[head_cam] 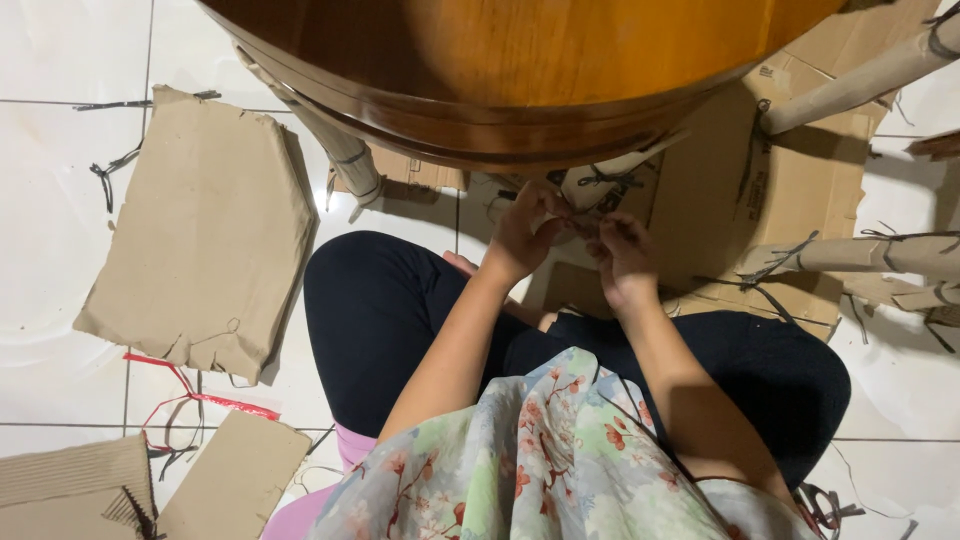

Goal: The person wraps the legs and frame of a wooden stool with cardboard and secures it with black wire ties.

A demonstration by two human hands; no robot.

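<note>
a round wooden table (pixel 520 70) fills the top centre, its upper part cut off. flat cardboard (pixel 205 235) lies at left. below the rim, left hand (pixel 525 235) and right hand (pixel 625 258) pinch a thin dark string (pixel 582 226), running roughly left-right; its ends are hard to make out.

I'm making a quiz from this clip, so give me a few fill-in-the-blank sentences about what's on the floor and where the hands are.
The left hand and right hand meet just under the rim of a round ____ table.
A red ____ lies on the white tiles.
The flat sheet left of the knees is ____.

Missing words: wooden; string; cardboard
</note>
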